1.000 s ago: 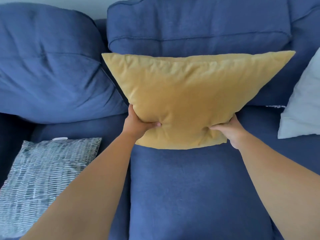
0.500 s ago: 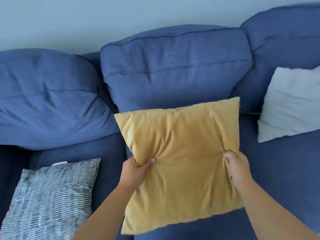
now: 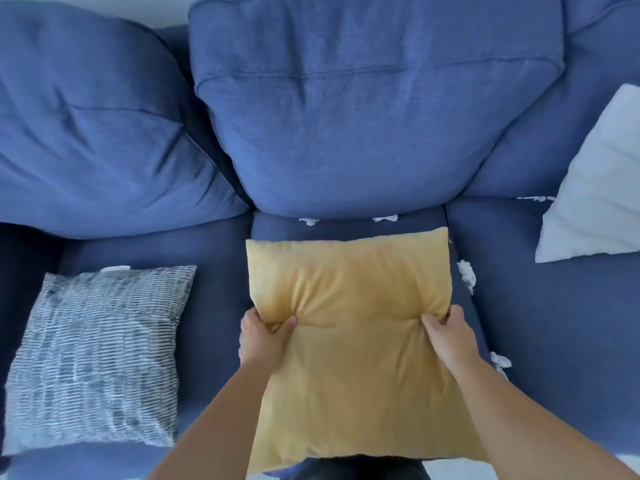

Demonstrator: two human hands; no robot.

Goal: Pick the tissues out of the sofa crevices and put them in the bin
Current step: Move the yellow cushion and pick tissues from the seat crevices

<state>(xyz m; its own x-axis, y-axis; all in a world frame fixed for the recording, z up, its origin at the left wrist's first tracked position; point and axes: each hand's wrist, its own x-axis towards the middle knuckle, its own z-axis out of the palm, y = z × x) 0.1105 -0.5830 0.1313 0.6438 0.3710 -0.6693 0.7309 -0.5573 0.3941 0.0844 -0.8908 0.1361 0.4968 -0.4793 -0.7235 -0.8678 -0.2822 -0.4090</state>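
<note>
A yellow cushion is held flat over the middle seat of the blue sofa. My left hand grips its left side and my right hand its right side. White tissue bits poke from the crevice under the middle back cushion: one tissue on the left, another tissue on the right. A tissue wad sits in the seam right of the cushion, a further tissue lower in that seam. A thin tissue strip lies by the white pillow. No bin is in view.
A grey-and-white patterned pillow lies on the left seat, with a small white piece at its top edge. A plain white pillow leans at the right. The sofa's front edge runs along the bottom of the view.
Both hands have drawn the yellow cushion down and toward me, off the back cushion. That uncovered the tissue bits in the rear crevice and the right seam.
</note>
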